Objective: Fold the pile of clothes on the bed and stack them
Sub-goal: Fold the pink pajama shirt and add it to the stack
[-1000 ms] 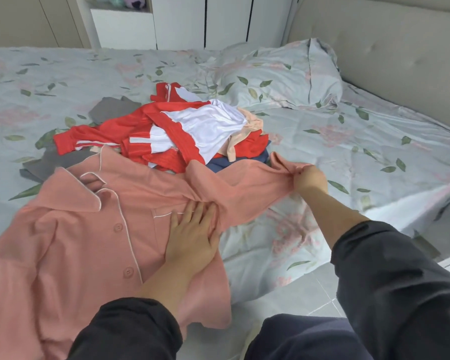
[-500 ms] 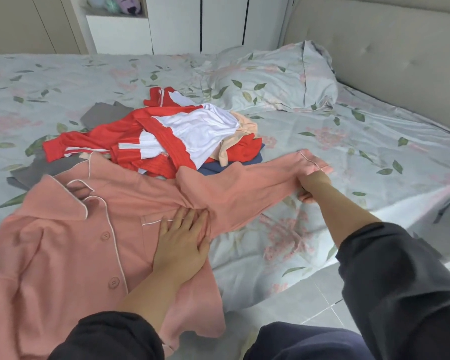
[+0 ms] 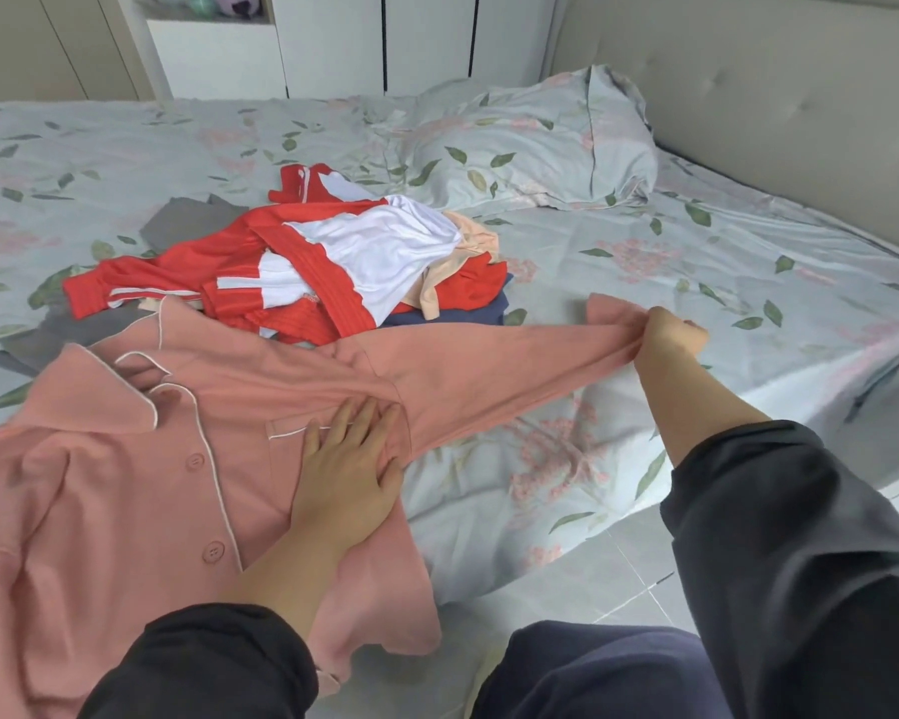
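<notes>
Pressure from the left hand (image 3: pixel 346 472) is pinning the pink pyjama shirt (image 3: pixel 125 459) flat on the near edge of the bed (image 3: pixel 644 262); its fingers are lying straight and close together just beside the white-piped chest pocket (image 3: pixel 284 454), and the hand is staying where it was a second ago; the shirt is lying face up and buttoned, collar spread, its hem hanging a little over the bed edge toward the person. Farther out, the right hand (image 3: pixel 668 337) is gripping the cuff end of the sleeve (image 3: pixel 489 376), fingers curling round the bunched cloth; a second ago that sleeve was lying slack and creased beside the pile, and now it is stretching nearly straight out to the right; by my judgement this is smoothing it for folding across the front, so the first garment is only beginning and no stack is forming yet. Beyond the shirt, the pile of clothes (image 3: pixel 333 262) is waiting unfolded mid-bed; red and white pieces are lying on top, with peach, navy and grey showing beneath; behind it the pillow (image 3: pixel 530 142) is lying near the headboard (image 3: pixel 748 85).
</notes>
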`<state>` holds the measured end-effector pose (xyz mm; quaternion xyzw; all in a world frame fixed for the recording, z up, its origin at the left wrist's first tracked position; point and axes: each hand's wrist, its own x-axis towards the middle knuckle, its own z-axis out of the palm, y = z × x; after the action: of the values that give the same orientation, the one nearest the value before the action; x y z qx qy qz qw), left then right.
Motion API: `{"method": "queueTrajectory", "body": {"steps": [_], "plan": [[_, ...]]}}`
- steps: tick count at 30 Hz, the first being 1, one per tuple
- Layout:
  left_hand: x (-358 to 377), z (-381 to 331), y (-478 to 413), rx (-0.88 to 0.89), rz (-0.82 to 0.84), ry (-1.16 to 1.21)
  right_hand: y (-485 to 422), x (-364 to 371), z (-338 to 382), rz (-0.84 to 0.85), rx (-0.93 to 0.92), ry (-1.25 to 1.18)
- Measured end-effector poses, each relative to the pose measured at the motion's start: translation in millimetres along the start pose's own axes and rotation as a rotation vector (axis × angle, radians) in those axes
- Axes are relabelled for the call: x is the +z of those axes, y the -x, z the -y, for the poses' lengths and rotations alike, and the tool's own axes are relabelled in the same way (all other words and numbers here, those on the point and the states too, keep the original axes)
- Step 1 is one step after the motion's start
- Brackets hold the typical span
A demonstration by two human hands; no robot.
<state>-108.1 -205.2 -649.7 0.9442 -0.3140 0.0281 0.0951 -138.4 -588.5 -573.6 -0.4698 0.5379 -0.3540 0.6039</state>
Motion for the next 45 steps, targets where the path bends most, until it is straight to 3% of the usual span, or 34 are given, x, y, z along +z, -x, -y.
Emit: {"method": "queueTrajectory", "body": {"steps": [3,9,13,15,18,20,23,25,31,36,40,45], "plan": [[-3.7,-0.4,0.3,0.028,-0.028,-0.003,-1.4,-13.6,-4.9,0.074,0.154,-0.1],[-12.0,-5.3,-11.5,0.362,0.014,-0.109,-2.1,-19.1,1.1,-0.078,-0.179,-0.189],[-3.0,-0.4,-15.0,0.345,0.051,-0.076,-14.9,-45.1,-6.1,-0.119,-0.112,-0.075],[-2.3,-0.2,-15.6,0.338,0.065,-0.062,-20.6,-59.0,-18.9,-0.191,-0.115,0.19],[-1.8,0.3,-16.7,0.349,0.075,-0.052,-14.1,-55.5,-30.7,-0.297,-0.339,0.885],[-1.5,1.4,-17.4,0.349,0.085,-0.053,9.4,-35.7,-38.6,-0.163,-0.583,1.043],[-2.8,1.0,-16.8,0.339,0.088,-0.083,58.2,-5.2,-71.5,0.295,-0.911,1.175],[-3.1,0.8,-15.9,0.322,0.09,-0.098,83.1,3.4,-98.8,0.497,-0.925,1.361],[-2.8,-0.7,-12.7,0.221,0.085,-0.154,102.6,11.3,-110.8,0.383,-0.745,1.475],[-10.9,2.5,5.6,0.072,0.09,-0.121,136.8,11.9,-117.9,0.449,-0.642,1.504],[-23.1,30.0,35.6,0.098,0.147,-0.192,190.7,21.8,-120.4,0.608,-0.698,1.398],[-40.0,87.3,111.0,0.017,0.128,-0.289,298.3,38.6,-149.6,0.816,-0.914,1.281]]}}
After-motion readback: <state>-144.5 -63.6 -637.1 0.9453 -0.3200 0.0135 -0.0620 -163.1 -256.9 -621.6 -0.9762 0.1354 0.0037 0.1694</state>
